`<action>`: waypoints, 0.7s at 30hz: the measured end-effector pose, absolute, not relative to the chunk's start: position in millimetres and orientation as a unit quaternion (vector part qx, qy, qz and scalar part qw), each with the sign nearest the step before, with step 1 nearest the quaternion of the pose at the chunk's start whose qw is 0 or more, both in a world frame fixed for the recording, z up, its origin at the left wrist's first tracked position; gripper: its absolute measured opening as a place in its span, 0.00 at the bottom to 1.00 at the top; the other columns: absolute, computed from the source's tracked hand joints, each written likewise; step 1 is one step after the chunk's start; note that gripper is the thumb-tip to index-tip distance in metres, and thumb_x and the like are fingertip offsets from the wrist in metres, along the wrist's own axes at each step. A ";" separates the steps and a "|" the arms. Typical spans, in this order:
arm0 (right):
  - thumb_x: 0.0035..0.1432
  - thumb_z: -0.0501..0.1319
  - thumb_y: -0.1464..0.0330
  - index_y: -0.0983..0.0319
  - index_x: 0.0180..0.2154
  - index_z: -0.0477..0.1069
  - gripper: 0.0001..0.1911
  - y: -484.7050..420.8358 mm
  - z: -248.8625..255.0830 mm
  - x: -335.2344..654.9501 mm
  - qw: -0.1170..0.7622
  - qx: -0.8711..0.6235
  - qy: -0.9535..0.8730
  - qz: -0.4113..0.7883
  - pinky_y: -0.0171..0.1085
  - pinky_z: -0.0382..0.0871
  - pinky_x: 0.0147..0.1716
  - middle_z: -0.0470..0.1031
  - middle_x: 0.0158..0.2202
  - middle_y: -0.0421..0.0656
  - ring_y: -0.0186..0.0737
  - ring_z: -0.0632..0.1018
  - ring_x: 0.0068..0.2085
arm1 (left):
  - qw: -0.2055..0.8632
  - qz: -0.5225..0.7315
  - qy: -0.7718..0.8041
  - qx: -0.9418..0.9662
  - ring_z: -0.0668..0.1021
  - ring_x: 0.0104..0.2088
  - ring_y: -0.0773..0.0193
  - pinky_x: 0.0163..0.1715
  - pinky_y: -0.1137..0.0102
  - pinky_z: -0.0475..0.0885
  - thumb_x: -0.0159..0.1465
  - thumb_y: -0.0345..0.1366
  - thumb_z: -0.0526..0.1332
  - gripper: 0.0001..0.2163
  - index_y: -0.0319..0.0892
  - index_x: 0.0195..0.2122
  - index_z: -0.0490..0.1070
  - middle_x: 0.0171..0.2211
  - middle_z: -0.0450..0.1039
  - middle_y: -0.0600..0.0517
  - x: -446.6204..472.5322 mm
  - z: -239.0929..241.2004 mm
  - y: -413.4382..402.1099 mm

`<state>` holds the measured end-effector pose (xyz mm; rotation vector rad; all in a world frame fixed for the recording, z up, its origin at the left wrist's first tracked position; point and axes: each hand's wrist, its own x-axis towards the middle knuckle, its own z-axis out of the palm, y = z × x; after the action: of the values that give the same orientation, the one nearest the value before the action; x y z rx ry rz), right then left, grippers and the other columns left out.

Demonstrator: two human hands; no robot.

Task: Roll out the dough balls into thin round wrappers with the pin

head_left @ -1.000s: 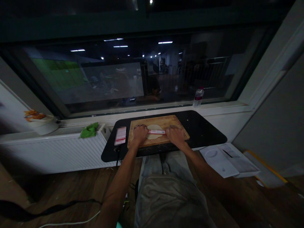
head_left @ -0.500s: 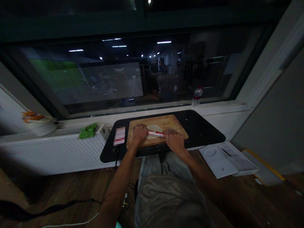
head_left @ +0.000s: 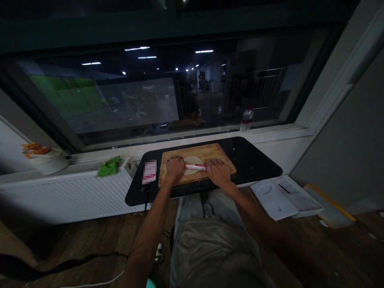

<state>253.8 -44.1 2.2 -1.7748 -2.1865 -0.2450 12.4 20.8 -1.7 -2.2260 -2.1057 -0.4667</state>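
Observation:
My left hand (head_left: 175,167) is closed around the left end of a rolling pin (head_left: 195,167), and my right hand (head_left: 219,171) grips its right end. The pin has a red and white printed surface. It lies across a flat, pale, roundish sheet of dough (head_left: 192,160), which shows above and below it. Under the dough is a wooden cutting board (head_left: 207,149) with a groove near its edge. My hands cover both ends of the pin.
The board rests on a black table (head_left: 255,162) by a window. A blurred-out packet (head_left: 149,172) lies left of the board. A water bottle (head_left: 247,120) stands on the sill. A green cloth (head_left: 109,166) hangs on the radiator (head_left: 75,196). A white open box (head_left: 279,198) is at the right.
My right hand has shifted slightly forward, so the rolling pin lies a little less slanted on the dough. Both hands keep their grip. The view has shifted slightly.

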 end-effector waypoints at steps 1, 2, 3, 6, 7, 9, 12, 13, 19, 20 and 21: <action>0.81 0.50 0.65 0.65 0.62 0.80 0.24 -38.5 3.5 255.2 0.153 -0.615 -0.768 -0.085 0.46 0.66 0.65 0.84 0.62 0.56 0.54 0.79 0.63 | 0.020 -0.150 -0.681 -0.716 0.83 0.60 0.47 0.62 0.58 0.74 0.78 0.35 0.50 0.22 0.39 0.56 0.85 0.57 0.85 0.37 12.2 -1.9 21.4; 0.81 0.50 0.65 0.65 0.61 0.80 0.23 -32.6 4.9 256.5 0.149 -0.612 -0.772 -0.084 0.46 0.66 0.65 0.84 0.61 0.55 0.54 0.80 0.62 | 0.018 -0.150 -0.681 -0.717 0.83 0.60 0.46 0.62 0.58 0.74 0.78 0.35 0.50 0.21 0.39 0.56 0.85 0.57 0.85 0.37 11.8 -2.3 22.0; 0.81 0.51 0.65 0.65 0.60 0.81 0.23 -26.6 6.4 257.5 0.145 -0.612 -0.773 -0.083 0.46 0.66 0.64 0.84 0.61 0.55 0.54 0.80 0.62 | 0.016 -0.151 -0.678 -0.719 0.83 0.60 0.46 0.63 0.58 0.74 0.78 0.35 0.50 0.21 0.39 0.56 0.85 0.57 0.85 0.37 11.3 -2.8 22.6; 0.81 0.52 0.65 0.65 0.56 0.83 0.22 -8.7 11.7 259.1 0.134 -0.615 -0.773 -0.080 0.44 0.68 0.62 0.85 0.58 0.55 0.53 0.82 0.60 | 0.001 -0.175 -0.665 -0.726 0.83 0.60 0.48 0.65 0.59 0.73 0.78 0.34 0.51 0.21 0.39 0.56 0.85 0.58 0.85 0.38 8.1 -6.2 23.3; 0.81 0.52 0.65 0.65 0.55 0.83 0.21 -2.9 13.4 259.3 0.131 -0.615 -0.774 -0.080 0.43 0.68 0.61 0.86 0.58 0.56 0.53 0.82 0.59 | -0.009 -0.190 -0.660 -0.727 0.83 0.61 0.49 0.65 0.60 0.73 0.78 0.34 0.51 0.22 0.40 0.57 0.85 0.58 0.85 0.39 6.7 -7.9 23.3; 0.81 0.52 0.66 0.65 0.53 0.84 0.22 7.8 16.0 259.7 0.126 -0.609 -0.779 -0.078 0.43 0.68 0.61 0.86 0.57 0.57 0.53 0.82 0.60 | -0.035 -0.225 -0.655 -0.721 0.83 0.61 0.51 0.66 0.60 0.73 0.78 0.34 0.50 0.22 0.40 0.57 0.85 0.58 0.86 0.40 3.9 -11.7 23.1; 0.81 0.50 0.66 0.66 0.56 0.84 0.24 19.4 15.7 262.1 0.136 -0.604 -0.782 -0.073 0.45 0.68 0.62 0.85 0.58 0.58 0.54 0.82 0.61 | -0.078 -0.284 -0.643 -0.707 0.83 0.62 0.52 0.67 0.60 0.74 0.78 0.33 0.50 0.23 0.40 0.58 0.85 0.59 0.86 0.42 0.7 -16.6 23.8; 0.81 0.50 0.65 0.66 0.59 0.83 0.24 21.6 14.5 263.6 0.148 -0.598 -0.784 -0.071 0.46 0.67 0.64 0.85 0.59 0.58 0.54 0.81 0.62 | -0.091 -0.304 -0.637 -0.702 0.83 0.63 0.52 0.68 0.60 0.73 0.77 0.33 0.50 0.22 0.40 0.59 0.84 0.60 0.85 0.42 0.0 -17.9 24.4; 0.70 0.62 0.66 0.62 0.67 0.79 0.26 21.6 5.5 271.6 0.218 -0.478 -0.851 -0.016 0.52 0.58 0.71 0.82 0.66 0.52 0.56 0.74 0.68 | -0.150 -0.389 -0.621 -0.664 0.81 0.66 0.55 0.71 0.60 0.72 0.76 0.30 0.50 0.22 0.38 0.64 0.79 0.62 0.84 0.43 -4.2 -23.7 27.9; 0.68 0.63 0.67 0.61 0.65 0.80 0.26 21.3 4.7 271.6 0.220 -0.470 -0.855 -0.005 0.52 0.59 0.70 0.83 0.64 0.52 0.56 0.75 0.67 | -0.157 -0.396 -0.622 -0.657 0.82 0.65 0.56 0.71 0.60 0.72 0.76 0.30 0.50 0.23 0.38 0.65 0.77 0.61 0.85 0.43 -4.9 -24.6 28.1; 0.67 0.63 0.68 0.61 0.64 0.81 0.26 21.3 4.1 271.1 0.219 -0.468 -0.856 0.005 0.52 0.59 0.70 0.84 0.63 0.52 0.56 0.75 0.66 | -0.162 -0.401 -0.623 -0.652 0.82 0.65 0.56 0.71 0.60 0.72 0.76 0.30 0.50 0.23 0.38 0.66 0.76 0.61 0.85 0.43 -5.5 -25.4 28.3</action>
<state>271.1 21.3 4.1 -1.2959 -2.3679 0.0128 -5.5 28.3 -25.4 -2.2899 -2.1876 -1.4092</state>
